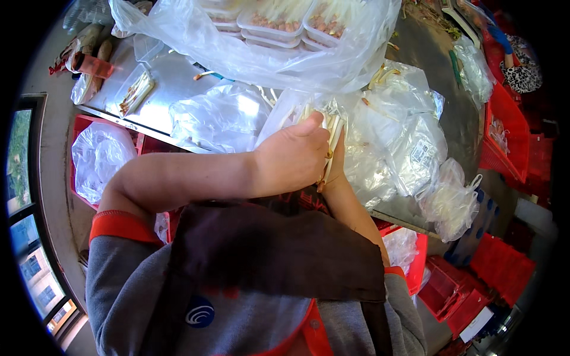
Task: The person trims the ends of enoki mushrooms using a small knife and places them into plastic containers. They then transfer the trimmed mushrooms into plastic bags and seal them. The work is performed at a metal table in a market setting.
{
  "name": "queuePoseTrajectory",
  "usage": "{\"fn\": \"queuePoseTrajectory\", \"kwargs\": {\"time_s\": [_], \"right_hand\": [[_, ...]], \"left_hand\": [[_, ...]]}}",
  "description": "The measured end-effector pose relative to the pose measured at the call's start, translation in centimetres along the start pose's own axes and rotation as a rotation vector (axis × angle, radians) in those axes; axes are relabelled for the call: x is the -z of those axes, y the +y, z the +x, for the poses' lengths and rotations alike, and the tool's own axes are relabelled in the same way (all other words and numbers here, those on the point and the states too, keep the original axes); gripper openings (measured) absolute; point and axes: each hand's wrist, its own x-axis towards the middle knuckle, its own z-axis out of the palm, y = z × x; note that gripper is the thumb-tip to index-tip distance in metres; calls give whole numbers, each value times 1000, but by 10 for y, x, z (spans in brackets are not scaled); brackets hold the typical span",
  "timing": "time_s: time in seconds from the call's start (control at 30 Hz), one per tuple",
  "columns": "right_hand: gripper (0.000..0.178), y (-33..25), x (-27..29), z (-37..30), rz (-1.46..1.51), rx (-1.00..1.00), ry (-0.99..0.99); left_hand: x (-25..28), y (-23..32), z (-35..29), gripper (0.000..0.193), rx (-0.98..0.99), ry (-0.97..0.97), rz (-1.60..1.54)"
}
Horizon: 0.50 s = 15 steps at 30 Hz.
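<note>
My left hand is closed in front of my chest, its thumb raised, around a bundle of thin white stalks with brownish ends. The stalks stand roughly upright, and their lower tips poke out below the fist. Just behind, my right hand holds the same bundle from the right side; most of its fingers are hidden by the left hand and the stalks. Under and around both hands, crumpled clear plastic bags cover the metal table, with a few loose stalks among them.
A big clear bag of stacked trays filled with similar stalks stands at the far side. One filled tray lies at the left. Red crates stand right; another red crate is left. Someone's blue-gloved hand shows far right.
</note>
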Motion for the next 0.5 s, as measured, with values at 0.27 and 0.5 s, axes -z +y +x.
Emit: {"fn": "queuePoseTrajectory", "kwargs": {"time_s": [0.27,0.5], "right_hand": [[72,4,-4,3,-38,112,-88],[78,-3,-16,7,36,23,89]], "left_hand": [[-20,-2,14,9,-7,142,-136],[21,-38,-4,11,336,351,-671]]}}
